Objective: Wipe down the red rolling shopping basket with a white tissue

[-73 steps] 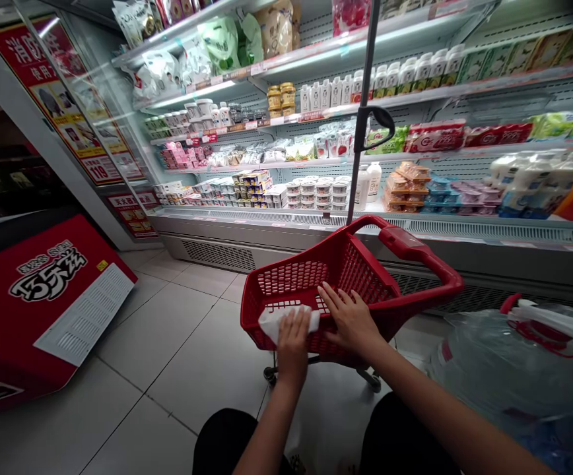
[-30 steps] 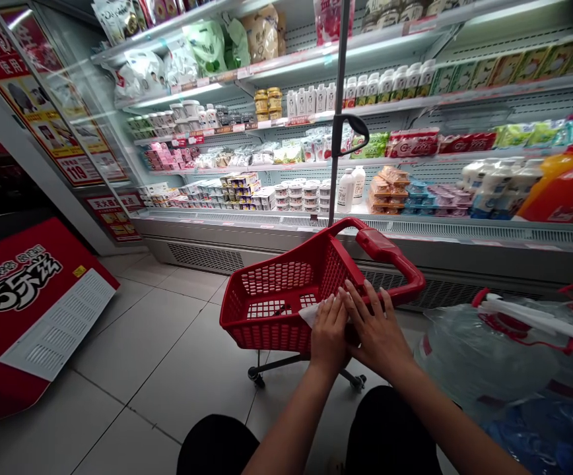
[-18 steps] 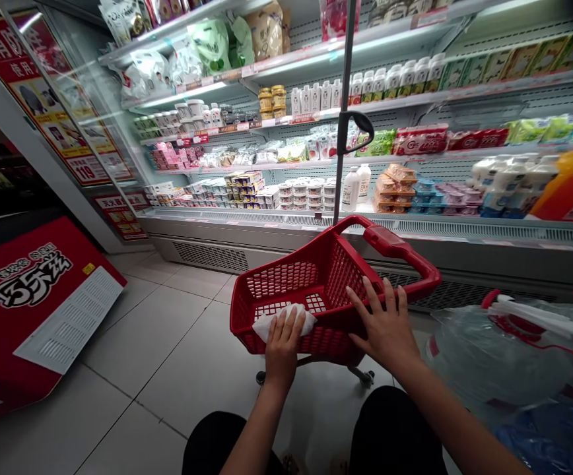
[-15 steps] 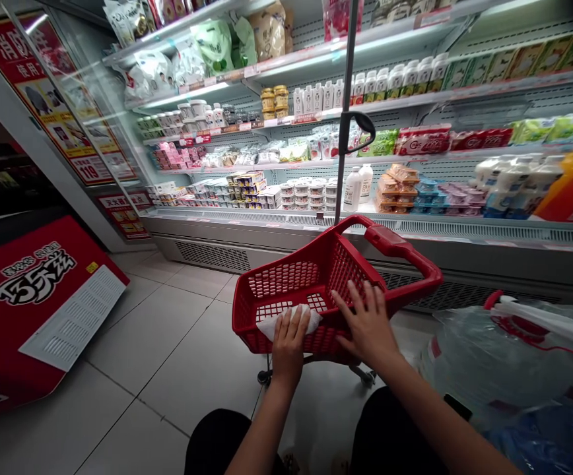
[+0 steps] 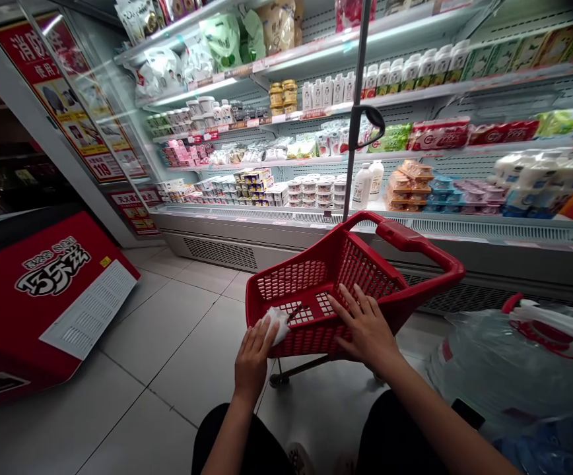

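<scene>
A red plastic shopping cart (image 5: 296, 270) stands in front of me, its basket of open lattice and its handle toward the right. My left hand (image 5: 253, 359) presses a crumpled white cloth (image 5: 277, 323) against the near left corner of the basket's rim. The fingers lie over the cloth, which bulges out beyond them. On the near rim farther right rests my right hand (image 5: 366, 326), fingers spread and nothing in it. The basket floor shows white tiles through its holes, with a small dark streak across it.
Behind the cart runs a refrigerated shelf (image 5: 207, 227) stocked with dairy goods, with a dark pole (image 5: 358, 79) before it. A red freezer chest (image 5: 43, 297) stands at left. Large clear water bottles (image 5: 509, 363) sit close by my right arm.
My left hand has slid the cloth leftward along the rim to the basket's corner. My right hand stays on the rim. The whole view has shifted slightly, placing the cart farther right.
</scene>
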The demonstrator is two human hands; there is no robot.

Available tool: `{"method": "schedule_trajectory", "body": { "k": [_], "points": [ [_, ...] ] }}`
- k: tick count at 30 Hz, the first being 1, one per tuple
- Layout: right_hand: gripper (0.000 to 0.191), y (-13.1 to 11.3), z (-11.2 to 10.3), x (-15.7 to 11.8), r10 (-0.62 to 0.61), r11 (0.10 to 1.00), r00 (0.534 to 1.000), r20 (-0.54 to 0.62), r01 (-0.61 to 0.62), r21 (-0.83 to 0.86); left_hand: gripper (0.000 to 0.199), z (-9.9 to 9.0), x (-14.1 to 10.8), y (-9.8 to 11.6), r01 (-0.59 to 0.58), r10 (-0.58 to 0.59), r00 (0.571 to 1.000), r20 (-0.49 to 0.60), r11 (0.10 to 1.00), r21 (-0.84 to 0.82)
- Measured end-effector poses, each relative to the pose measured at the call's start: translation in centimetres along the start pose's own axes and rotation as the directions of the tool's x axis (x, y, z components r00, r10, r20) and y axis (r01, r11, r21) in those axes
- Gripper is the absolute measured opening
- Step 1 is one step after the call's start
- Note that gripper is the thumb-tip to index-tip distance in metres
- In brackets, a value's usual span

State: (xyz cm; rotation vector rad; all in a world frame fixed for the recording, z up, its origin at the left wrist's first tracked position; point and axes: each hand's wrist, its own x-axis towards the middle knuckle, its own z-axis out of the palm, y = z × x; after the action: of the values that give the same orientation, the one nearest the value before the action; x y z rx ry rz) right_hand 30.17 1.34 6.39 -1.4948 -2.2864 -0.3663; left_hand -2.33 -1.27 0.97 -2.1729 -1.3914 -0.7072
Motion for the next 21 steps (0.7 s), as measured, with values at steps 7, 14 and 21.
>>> {"method": "schedule_trajectory", "body": {
  "k": [7,14,21],
  "points": [
    [0.101,-4.3,2.3,1.5,0.071,0.996,0.989,0.127,-0.065,-0.055,0.072,1.4,1.1,4.3,0.112,-0.109,0.991,-0.075,0.993,0.036],
    [0.097,-4.2,3.0,1.7,-0.026,0.999,0.995,0.101,0.023,0.025,0.063,2.2,4.4,8.3,-0.079,0.079,0.997,-0.023,0.997,-0.01],
    [0.092,-1.3,2.4,-0.2,-0.069,0.995,0.998,-0.001,0.069,0.069,0.07,-0.4,-0.6,2.0,-0.134,0.134,0.991,0.013,0.99,-0.049]
  ]
}}
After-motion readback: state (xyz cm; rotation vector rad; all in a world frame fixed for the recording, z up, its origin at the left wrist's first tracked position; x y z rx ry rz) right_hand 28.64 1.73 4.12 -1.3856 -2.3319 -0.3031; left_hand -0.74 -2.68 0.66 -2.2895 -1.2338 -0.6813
